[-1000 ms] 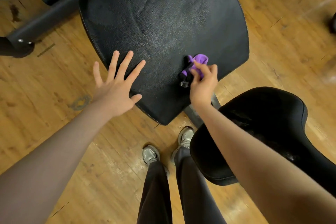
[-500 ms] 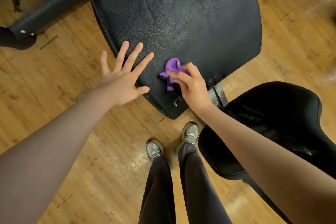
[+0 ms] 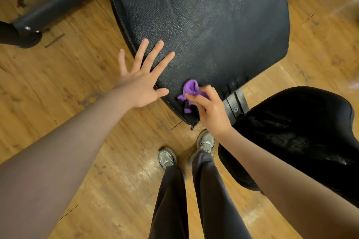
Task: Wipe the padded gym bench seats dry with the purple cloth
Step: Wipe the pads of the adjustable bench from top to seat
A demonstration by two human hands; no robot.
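Now my right hand [image 3: 210, 111] has dragged the crumpled purple cloth [image 3: 191, 88] down from the middle of the broad black leather-grain padded seat [image 3: 204, 25] to its near corner, by the stitched edge. A second ago the cloth sat further right on the pad; half a second ago it had swung left, and now it is at the tip closest to my feet. My right grip is clenched on the cloth, fingers curled round the bunch, with a loose end hanging over the seat edge. My left hand [image 3: 141, 81] stays flat and spread, its grip released: fingers lie on the pad's left edge and the palm hangs past it.

I judge this pass is finishing the near corner. The upper part of the pad shows dull smears, which may be damp; I cannot tell.

The second black padded seat [image 3: 303, 132] lies just right of my arm, streaked with shiny marks, so it probably awaits wiping. Between the two pads sits a grey metal bracket [image 3: 236, 105], close to my knuckles. My grey trainers [image 3: 167, 158] stand on the wooden floor [image 3: 58, 83] below.
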